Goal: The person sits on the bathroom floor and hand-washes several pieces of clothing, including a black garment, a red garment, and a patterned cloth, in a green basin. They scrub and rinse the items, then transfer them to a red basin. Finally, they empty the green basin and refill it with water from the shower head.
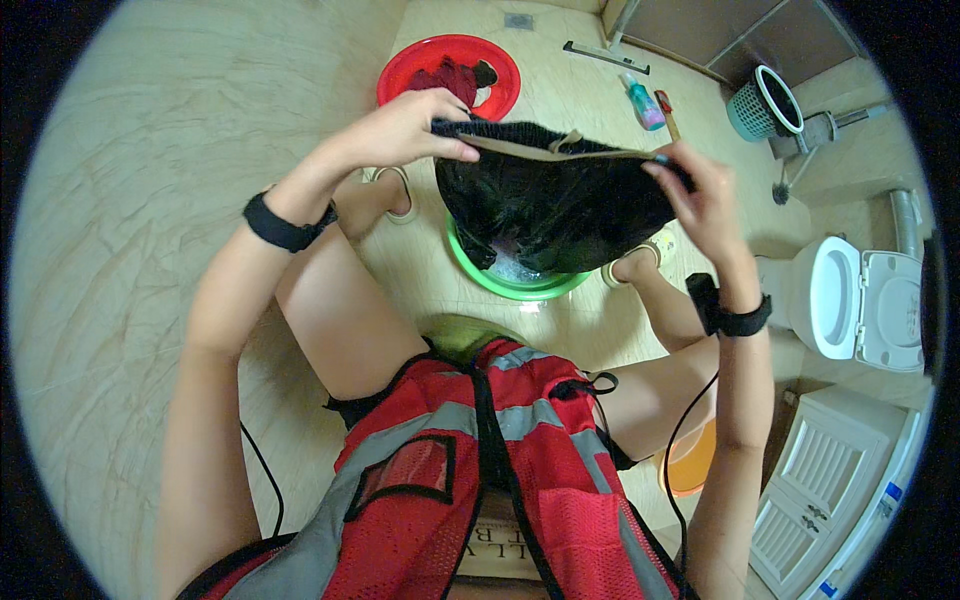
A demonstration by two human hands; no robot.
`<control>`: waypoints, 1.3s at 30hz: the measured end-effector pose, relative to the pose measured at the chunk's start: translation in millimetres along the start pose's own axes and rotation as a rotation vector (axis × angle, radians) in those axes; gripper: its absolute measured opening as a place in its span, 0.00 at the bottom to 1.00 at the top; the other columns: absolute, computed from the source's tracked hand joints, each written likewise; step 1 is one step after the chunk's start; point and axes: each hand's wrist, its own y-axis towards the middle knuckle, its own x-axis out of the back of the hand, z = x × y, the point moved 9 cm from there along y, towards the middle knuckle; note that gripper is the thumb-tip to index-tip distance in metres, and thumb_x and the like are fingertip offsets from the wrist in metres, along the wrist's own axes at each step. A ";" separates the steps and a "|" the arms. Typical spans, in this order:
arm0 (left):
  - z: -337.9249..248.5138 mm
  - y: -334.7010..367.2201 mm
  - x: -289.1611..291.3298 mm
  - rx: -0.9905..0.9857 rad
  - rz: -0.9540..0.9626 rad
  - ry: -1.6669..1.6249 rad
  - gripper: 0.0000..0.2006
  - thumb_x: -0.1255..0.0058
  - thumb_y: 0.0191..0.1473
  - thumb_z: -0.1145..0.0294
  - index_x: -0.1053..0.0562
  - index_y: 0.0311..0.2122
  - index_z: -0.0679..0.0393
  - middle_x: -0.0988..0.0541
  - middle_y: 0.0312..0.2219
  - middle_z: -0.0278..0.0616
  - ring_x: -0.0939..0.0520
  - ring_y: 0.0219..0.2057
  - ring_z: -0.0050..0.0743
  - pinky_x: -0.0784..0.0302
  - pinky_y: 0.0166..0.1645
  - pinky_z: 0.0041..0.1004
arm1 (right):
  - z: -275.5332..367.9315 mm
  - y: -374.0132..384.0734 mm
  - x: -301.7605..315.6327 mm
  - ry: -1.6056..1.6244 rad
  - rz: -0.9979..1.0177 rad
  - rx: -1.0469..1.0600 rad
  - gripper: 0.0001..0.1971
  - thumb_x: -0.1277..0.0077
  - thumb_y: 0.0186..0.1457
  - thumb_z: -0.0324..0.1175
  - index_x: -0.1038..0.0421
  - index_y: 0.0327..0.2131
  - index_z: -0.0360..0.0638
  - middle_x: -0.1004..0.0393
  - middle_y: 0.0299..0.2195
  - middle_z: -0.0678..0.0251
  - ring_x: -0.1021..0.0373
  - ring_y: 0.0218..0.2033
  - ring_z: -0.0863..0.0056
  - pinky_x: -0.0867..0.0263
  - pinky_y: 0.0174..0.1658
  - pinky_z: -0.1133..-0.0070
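Observation:
A black garment [560,205] with a gathered elastic waistband, which looks like shorts, hangs stretched between my hands. My left hand [415,130] grips one end of the waistband between thumb and fingers. At the other end, my right hand [700,195] pinches the band. A pale strip and a small knotted cord show along the waist. The garment looks wet, and its lower part hangs over a green basin [520,291], hiding much of it. Sudsy water [515,268] shows inside the basin, which sits on the floor between my feet.
Ahead to the left stands a red basin [398,72] with dark red cloth [440,84]. A teal and pink bottle [643,105] and a brush [669,115] lie ahead right. Farther right are a basket [752,112], a toilet [830,300] and a white cabinet [820,480]. An orange basin [692,462] is beside me.

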 end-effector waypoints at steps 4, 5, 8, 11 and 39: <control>-30.2 -0.1 24.4 0.063 0.085 -0.219 0.15 0.45 0.45 0.67 0.26 0.38 0.62 0.28 0.39 0.43 0.28 0.41 0.33 0.34 0.47 0.28 | 22.2 14.0 46.0 -0.067 -0.068 0.077 0.06 0.47 0.47 0.28 0.30 0.29 0.37 0.31 0.20 0.60 0.32 0.20 0.71 0.38 0.26 0.81; -40.5 -1.5 32.5 0.047 0.082 -0.219 0.15 0.44 0.45 0.66 0.26 0.38 0.63 0.28 0.39 0.43 0.28 0.41 0.33 0.34 0.47 0.28 | 28.9 20.2 53.6 -0.040 -0.037 0.046 0.06 0.47 0.47 0.27 0.30 0.29 0.35 0.30 0.20 0.62 0.33 0.21 0.75 0.37 0.28 0.83; -51.3 -2.5 35.4 0.018 0.110 -0.150 0.14 0.44 0.44 0.66 0.27 0.35 0.64 0.29 0.39 0.44 0.29 0.41 0.34 0.34 0.46 0.28 | 37.2 22.6 53.9 0.014 0.038 -0.004 0.05 0.47 0.47 0.27 0.31 0.27 0.35 0.33 0.18 0.63 0.35 0.20 0.77 0.39 0.26 0.83; -39.4 -4.8 11.3 0.011 0.190 0.011 0.15 0.44 0.44 0.64 0.29 0.31 0.65 0.29 0.36 0.45 0.29 0.40 0.38 0.34 0.45 0.29 | 27.0 9.7 21.1 0.113 0.178 -0.046 0.07 0.48 0.47 0.29 0.34 0.23 0.35 0.35 0.16 0.63 0.37 0.17 0.76 0.41 0.22 0.80; 200.2 -24.1 -384.8 0.409 0.466 0.525 0.34 0.43 0.40 0.56 0.41 0.55 0.40 0.39 0.48 0.45 0.41 0.50 0.48 0.38 0.50 0.43 | -168.2 -218.8 -392.4 -0.402 0.991 -0.645 0.41 0.50 0.45 0.46 0.61 0.60 0.55 0.61 0.61 0.59 0.60 0.61 0.60 0.63 0.57 0.51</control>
